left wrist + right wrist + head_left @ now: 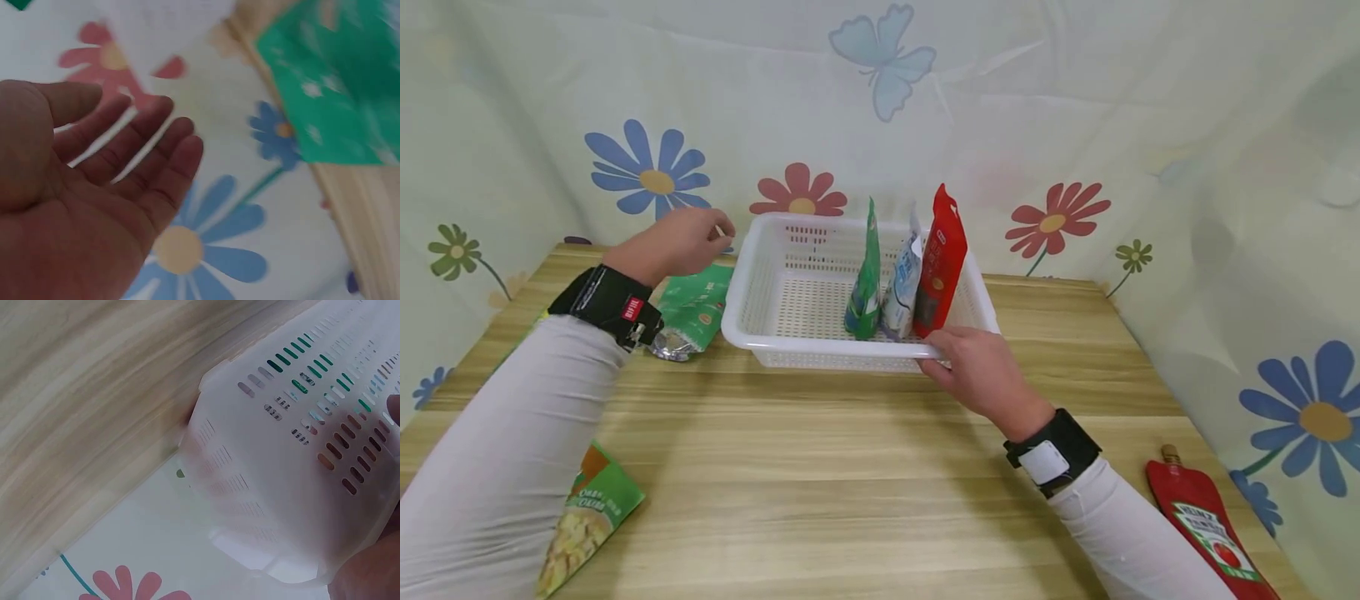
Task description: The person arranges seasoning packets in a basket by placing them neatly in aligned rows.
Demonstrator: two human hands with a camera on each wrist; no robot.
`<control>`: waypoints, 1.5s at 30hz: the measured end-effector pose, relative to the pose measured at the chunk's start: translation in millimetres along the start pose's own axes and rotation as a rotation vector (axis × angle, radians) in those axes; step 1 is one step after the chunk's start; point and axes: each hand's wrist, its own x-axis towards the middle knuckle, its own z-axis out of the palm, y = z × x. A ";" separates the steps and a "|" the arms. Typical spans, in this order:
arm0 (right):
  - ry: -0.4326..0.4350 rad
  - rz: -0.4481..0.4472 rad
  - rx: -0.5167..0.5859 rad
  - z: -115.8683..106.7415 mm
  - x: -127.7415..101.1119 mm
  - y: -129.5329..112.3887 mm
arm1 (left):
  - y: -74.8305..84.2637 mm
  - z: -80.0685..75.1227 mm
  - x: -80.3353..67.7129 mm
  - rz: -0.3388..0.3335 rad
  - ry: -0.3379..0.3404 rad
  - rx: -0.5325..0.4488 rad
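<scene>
A white plastic basket stands at the back of the table. My right hand grips its front rim near the right corner; in the right wrist view the slotted basket wall fills much of the picture. Three packets stand upright inside: a green one, a white-and-blue one and a red one. Left of the basket, my left hand hovers with loosely bent fingers and an empty palm, over a green and silver packet lying on the table.
At the front left a green food packet lies partly behind my left sleeve. A red Heinz ketchup pouch lies at the right edge of the wooden table. A flower-printed cloth hangs close behind the basket and along the sides.
</scene>
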 end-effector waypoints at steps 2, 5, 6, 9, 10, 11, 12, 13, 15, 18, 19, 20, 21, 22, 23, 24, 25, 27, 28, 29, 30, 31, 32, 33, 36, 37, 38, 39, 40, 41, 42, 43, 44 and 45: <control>0.001 -0.007 -0.008 -0.5 0.4 0.6 | -14.1 7.1 2.8 0.037 -0.027 0.026; -0.009 -0.009 -0.015 -1.5 1.1 0.9 | -31.7 16.4 6.4 0.081 -0.074 0.067; -0.015 -0.006 -0.016 -1.7 1.2 1.0 | -36.1 19.5 8.3 0.089 -0.091 0.076; -0.033 0.004 -0.025 -2.1 0.8 1.4 | -45.4 27.8 14.3 0.108 -0.131 0.094; -0.037 0.006 -0.025 -2.1 0.6 1.4 | -47.7 30.2 16.5 0.111 -0.140 0.101; -0.039 0.007 -0.027 -2.0 0.4 1.5 | -49.0 32.1 18.5 0.109 -0.147 0.104; -0.039 0.006 -0.028 -1.9 0.3 1.5 | -50.4 33.5 20.0 0.110 -0.151 0.110; -0.039 0.005 -0.030 -1.8 0.2 1.5 | -51.3 34.6 21.5 0.113 -0.152 0.111; -0.037 0.000 -0.030 -1.4 0.2 1.5 | -53.1 36.3 24.0 0.118 -0.154 0.113; -0.037 -0.004 -0.032 -0.2 -0.3 1.5 | -54.8 40.1 26.6 0.114 -0.164 0.099; -0.038 -0.005 -0.031 0.3 -0.3 1.5 | -55.4 41.9 27.6 0.105 -0.171 0.094; -0.039 -0.008 -0.030 0.7 -0.3 1.3 | -56.7 43.8 28.4 0.099 -0.178 0.095; -0.042 -0.011 -0.030 1.1 -0.1 1.0 | -58.1 46.0 29.4 0.091 -0.186 0.096; -0.042 -0.016 -0.029 1.3 0.1 0.6 | -59.8 47.9 30.1 0.085 -0.192 0.101; -0.043 -0.021 -0.030 1.8 0.3 0.4 | -61.4 49.9 31.2 0.076 -0.200 0.105; -0.042 -0.025 -0.033 2.1 0.4 0.4 | -63.2 51.9 32.6 0.074 -0.205 0.113; -0.039 -0.030 -0.035 2.3 0.6 0.4 | -64.8 53.5 34.1 0.071 -0.206 0.116; -0.030 -0.034 -0.043 2.1 0.7 0.7 | -67.8 55.5 37.6 0.066 -0.209 0.118; -0.025 -0.034 -0.045 1.9 0.6 0.9 | -69.1 56.1 39.6 0.066 -0.210 0.110; -0.020 -0.034 -0.049 1.5 0.5 1.1 | -70.1 56.8 41.7 0.068 -0.212 0.104; -0.017 -0.032 -0.053 1.0 0.4 1.4 | -71.4 57.5 44.0 0.077 -0.211 0.101; -0.017 -0.029 -0.056 0.7 0.6 1.3 | -72.6 57.5 45.0 0.081 -0.211 0.097; -0.017 -0.028 -0.059 0.5 0.8 1.3 | -74.2 58.0 46.4 0.087 -0.211 0.097; -0.018 -0.027 -0.061 0.6 1.0 1.4 | -75.9 58.6 47.5 0.094 -0.206 0.101; -0.017 -0.029 -0.063 1.3 1.7 1.7 | -74.7 56.5 44.8 0.082 -0.185 0.135; -0.016 -0.031 -0.062 1.6 1.9 1.7 | -73.4 55.1 42.9 0.071 -0.180 0.148; -0.013 -0.034 -0.060 2.0 1.9 1.7 | -72.1 53.9 41.2 0.060 -0.174 0.159; -0.011 -0.036 -0.060 2.3 1.9 1.5 | -70.3 52.3 39.2 0.055 -0.164 0.172; -0.010 -0.037 -0.060 2.6 1.8 1.4 | -68.2 50.6 37.4 0.052 -0.156 0.182; -0.008 -0.036 -0.062 2.8 1.6 1.3 | -67.3 49.9 36.8 0.050 -0.149 0.187; -0.007 -0.033 -0.063 3.1 1.3 1.4 | -66.7 49.5 36.5 0.055 -0.140 0.191; -0.006 -0.032 -0.066 3.4 1.1 1.4 | -66.7 49.4 36.8 0.060 -0.132 0.198; -0.005 -0.030 -0.066 3.7 0.9 1.4 | -66.8 49.3 37.3 0.064 -0.123 0.200; -0.004 -0.027 -0.066 4.0 0.8 1.3 | -66.9 49.4 37.7 0.069 -0.117 0.203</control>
